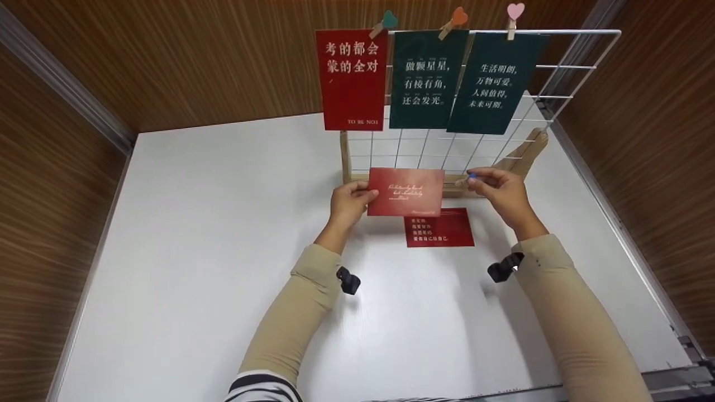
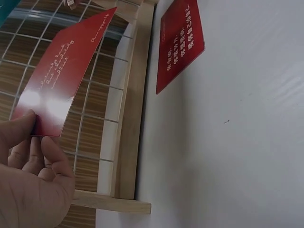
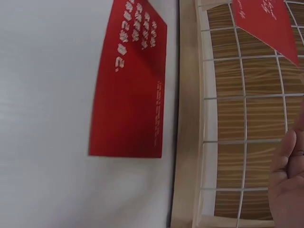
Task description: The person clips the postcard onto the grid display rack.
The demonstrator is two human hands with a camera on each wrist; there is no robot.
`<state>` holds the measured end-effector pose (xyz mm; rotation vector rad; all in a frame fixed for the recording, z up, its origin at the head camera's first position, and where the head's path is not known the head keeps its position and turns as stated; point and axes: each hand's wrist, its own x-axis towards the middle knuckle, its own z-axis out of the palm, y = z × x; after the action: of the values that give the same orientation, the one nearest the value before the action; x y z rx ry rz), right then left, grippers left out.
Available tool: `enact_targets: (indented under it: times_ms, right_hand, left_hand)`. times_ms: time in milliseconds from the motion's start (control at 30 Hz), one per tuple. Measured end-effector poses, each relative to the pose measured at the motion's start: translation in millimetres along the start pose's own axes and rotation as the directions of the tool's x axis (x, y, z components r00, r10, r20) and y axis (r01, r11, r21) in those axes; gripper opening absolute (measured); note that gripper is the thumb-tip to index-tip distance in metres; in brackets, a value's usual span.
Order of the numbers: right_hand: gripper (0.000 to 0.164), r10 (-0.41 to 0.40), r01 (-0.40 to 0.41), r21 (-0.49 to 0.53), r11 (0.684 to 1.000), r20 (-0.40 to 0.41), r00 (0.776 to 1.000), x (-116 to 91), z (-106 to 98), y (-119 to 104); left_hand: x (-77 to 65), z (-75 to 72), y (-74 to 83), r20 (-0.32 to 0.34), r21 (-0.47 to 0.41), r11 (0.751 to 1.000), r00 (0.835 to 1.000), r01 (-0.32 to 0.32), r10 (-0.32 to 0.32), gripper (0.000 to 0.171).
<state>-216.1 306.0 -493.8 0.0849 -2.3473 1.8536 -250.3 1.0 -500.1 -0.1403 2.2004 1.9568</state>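
My left hand [image 1: 351, 205] pinches the left edge of a red card [image 1: 406, 192] with cursive white writing, thumb on its front. That card is held up before the lower part of a white wire grid rack [image 1: 410, 149]. At the right, my right hand [image 1: 503, 192] pinches a small wooden clothespin [image 1: 460, 182] with a blue top, close to the card's right edge. In the right wrist view the right hand [image 3: 289, 175] shows only in part, and the clothespin is hidden. A second red card [image 1: 447, 229] with white characters lies on the table below.
Along the rack's top bar hang a red card [image 1: 353, 100] and two dark green cards [image 1: 427, 114] [image 1: 483, 120], clipped by heart-topped clothespins [image 1: 383, 23]. Wooden feet [image 1: 525, 153] support the rack on the white table [image 1: 223, 223]. Brown wood-grain walls [image 1: 167, 56] surround it.
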Motion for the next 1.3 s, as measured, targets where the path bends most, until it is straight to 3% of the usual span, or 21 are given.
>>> enact_targets:
  times_ms: [133,400,600,733,933,1133,1300]
  right_hand:
    - [0.028,-0.015,0.016,0.035,0.999,-0.01,1.0,7.9,7.9,-4.9]
    - [0.03,-0.044,0.044,0.012,0.999,0.006,0.999,18.2,20.0,-14.2]
    - [0.029,-0.047,0.047,0.021,0.999,0.024,0.999,18.1,29.8,-32.4]
    - [0.029,-0.036,0.035,0.049,0.998,0.006,0.999,23.2,34.8,-33.6]
    - [0.027,-0.084,0.085,0.064,0.994,-0.021,0.996,36.0,40.4,-27.1]
    - [0.027,-0.092,0.094,0.08,0.992,-0.023,0.995,42.1,49.4,-29.1]
    - [0.021,-0.097,0.099,0.095,0.99,-0.024,0.995,39.9,58.7,-45.7]
  left_hand:
    - [2.1,0.3,5.0,0.004,-0.038,0.999,1.0,0.015,-0.014,0.023]
    - [6.7,-1.9,10.5,0.024,-0.081,0.994,0.997,0.076,-0.074,0.02]
    - [6.4,-4.8,12.5,0.023,-0.116,0.985,0.992,0.126,-0.124,0.017]
    - [7.2,-6.3,12.4,0.024,-0.182,0.973,0.989,0.146,-0.144,0.015]
    - [10.0,-6.8,16.5,0.049,-0.272,0.947,0.985,0.172,-0.165,0.015]
    - [9.3,-8.2,22.2,0.052,-0.288,0.935,0.978,0.207,-0.201,0.015]
    - [9.3,-9.6,25.3,0.057,-0.288,0.935,0.978,0.207,-0.199,0.017]
